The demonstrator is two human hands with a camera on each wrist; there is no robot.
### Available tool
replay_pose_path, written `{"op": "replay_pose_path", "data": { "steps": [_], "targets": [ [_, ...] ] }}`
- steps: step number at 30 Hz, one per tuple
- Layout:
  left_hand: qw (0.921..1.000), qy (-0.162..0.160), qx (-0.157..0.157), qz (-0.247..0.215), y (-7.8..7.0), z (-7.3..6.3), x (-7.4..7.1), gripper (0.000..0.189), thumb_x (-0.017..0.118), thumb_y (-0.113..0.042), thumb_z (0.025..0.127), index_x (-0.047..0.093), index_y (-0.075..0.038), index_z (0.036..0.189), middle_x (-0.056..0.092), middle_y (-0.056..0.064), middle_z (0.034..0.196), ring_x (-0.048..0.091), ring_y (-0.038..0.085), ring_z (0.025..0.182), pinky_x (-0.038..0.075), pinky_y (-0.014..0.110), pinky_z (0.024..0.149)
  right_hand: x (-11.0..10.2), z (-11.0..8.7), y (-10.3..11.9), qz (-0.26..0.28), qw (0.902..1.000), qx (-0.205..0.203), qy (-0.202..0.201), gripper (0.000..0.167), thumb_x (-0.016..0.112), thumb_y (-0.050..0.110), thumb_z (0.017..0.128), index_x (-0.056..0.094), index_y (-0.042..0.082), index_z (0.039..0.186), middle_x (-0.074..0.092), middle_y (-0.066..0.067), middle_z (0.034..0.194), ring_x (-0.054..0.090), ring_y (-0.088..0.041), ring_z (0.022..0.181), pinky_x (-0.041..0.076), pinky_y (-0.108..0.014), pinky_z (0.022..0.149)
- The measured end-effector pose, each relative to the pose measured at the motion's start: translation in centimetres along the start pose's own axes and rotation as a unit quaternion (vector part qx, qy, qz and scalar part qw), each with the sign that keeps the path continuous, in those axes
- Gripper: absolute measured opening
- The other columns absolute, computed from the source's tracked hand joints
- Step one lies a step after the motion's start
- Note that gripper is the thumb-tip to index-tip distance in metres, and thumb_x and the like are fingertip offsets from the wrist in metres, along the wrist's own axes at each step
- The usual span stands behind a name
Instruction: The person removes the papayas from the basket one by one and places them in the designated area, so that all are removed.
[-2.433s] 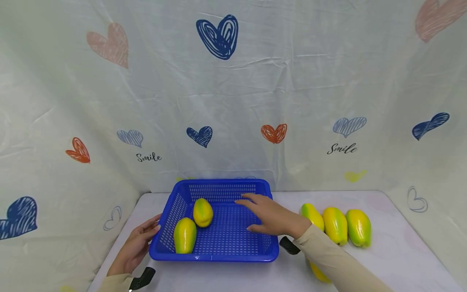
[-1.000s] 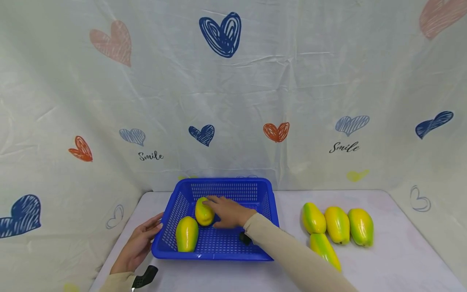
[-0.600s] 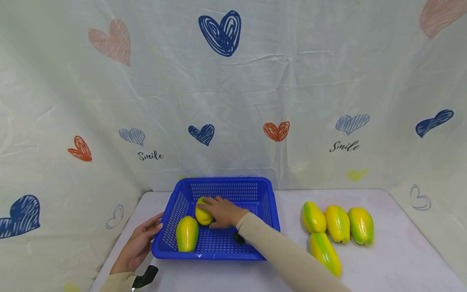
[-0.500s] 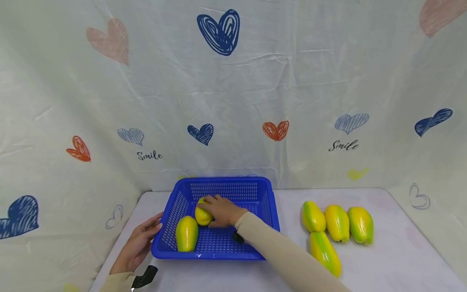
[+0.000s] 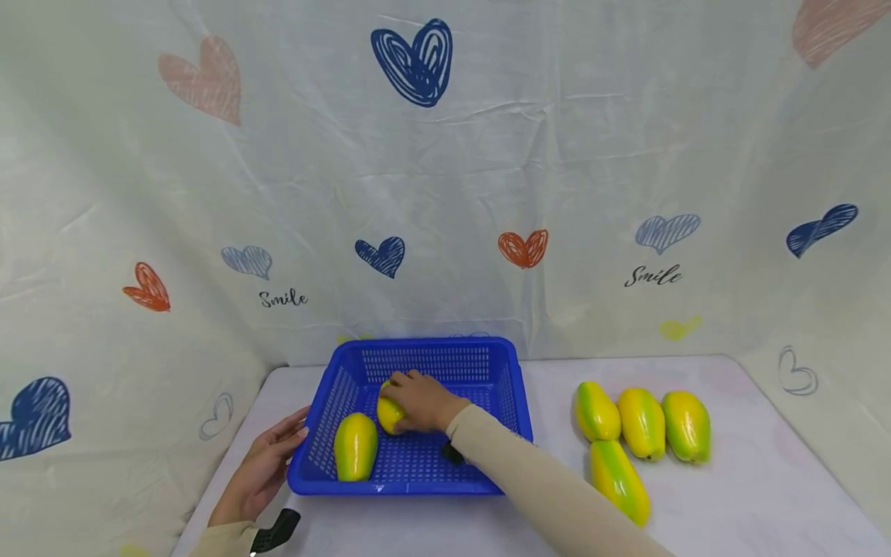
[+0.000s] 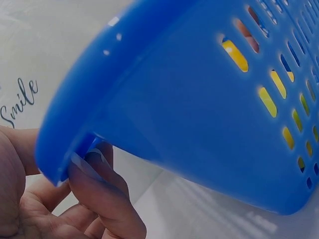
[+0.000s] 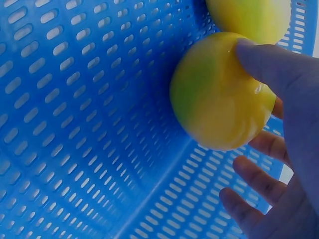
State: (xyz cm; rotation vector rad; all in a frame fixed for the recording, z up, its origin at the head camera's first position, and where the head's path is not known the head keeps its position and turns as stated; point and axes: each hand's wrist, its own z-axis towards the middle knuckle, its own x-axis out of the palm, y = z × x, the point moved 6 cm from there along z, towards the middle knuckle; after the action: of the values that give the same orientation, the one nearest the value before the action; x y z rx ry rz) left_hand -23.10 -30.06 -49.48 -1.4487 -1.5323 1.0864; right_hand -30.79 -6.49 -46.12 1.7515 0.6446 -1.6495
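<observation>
From my screen I see R hand (image 5: 426, 404) has its grip pinching the glossy yellow-green oval fruit (image 5: 387, 415) inside the blue rectangular plastic basket (image 5: 407, 489); L hand (image 5: 256, 468) pinches its rim (image 6: 70, 112), prob. to keep it steady.

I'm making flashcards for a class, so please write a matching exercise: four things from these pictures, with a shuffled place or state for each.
Things:
1. Left hand
2. Right hand
3. Blue basket
4. "Smile" lettering

Places or states:
A. Grips a yellow-green fruit
B. Black, on the pale backdrop
C. Holds a rim
D. Stands on the white table

Pairs: 1-C, 2-A, 3-D, 4-B.
</observation>
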Motion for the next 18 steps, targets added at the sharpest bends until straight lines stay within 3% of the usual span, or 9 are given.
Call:
{"op": "replay_pose_path", "data": {
  "steps": [4,11,18],
  "targets": [
    [1.0000,-0.004,0.000,0.000,0.1,0.1,-0.1,0.061,0.052,-0.016,0.112,0.027,-0.005,0.167,0.066,-0.007,0.128,0.065,0.010,0.104,0.058,0.027,0.089,-0.1,-0.2,-0.1,0.005,1.0000,0.004,-0.002,0.057,0.080,0.042,0.095,0.062,0.026,0.146,0.056,-0.001,0.144,0.055,-0.020,0.123,0.050,-0.032,0.105],
    [1.0000,-0.004,-0.002,0.003,0.1,0.2,0.0,0.062,0.054,-0.017,0.112,0.028,-0.004,0.167,0.063,-0.002,0.134,0.065,0.011,0.103,0.057,0.028,0.089,0.8,-0.3,-0.4,0.068,0.9973,0.017,0.021,0.057,0.078,0.034,0.098,0.056,0.025,0.150,0.050,-0.008,0.158,0.046,-0.029,0.147,0.039,-0.038,0.121],
    [1.0000,-0.007,-0.004,0.003,0.0,0.2,-0.1,0.062,0.054,-0.018,0.112,0.028,-0.004,0.167,0.060,0.002,0.141,0.064,0.011,0.105,0.057,0.027,0.089,0.9,-0.1,-0.5,0.067,0.9976,0.008,0.017,0.064,0.085,0.039,0.091,0.058,0.025,0.147,0.054,-0.003,0.150,0.049,-0.024,0.142,0.041,-0.035,0.119]
  ]
}}
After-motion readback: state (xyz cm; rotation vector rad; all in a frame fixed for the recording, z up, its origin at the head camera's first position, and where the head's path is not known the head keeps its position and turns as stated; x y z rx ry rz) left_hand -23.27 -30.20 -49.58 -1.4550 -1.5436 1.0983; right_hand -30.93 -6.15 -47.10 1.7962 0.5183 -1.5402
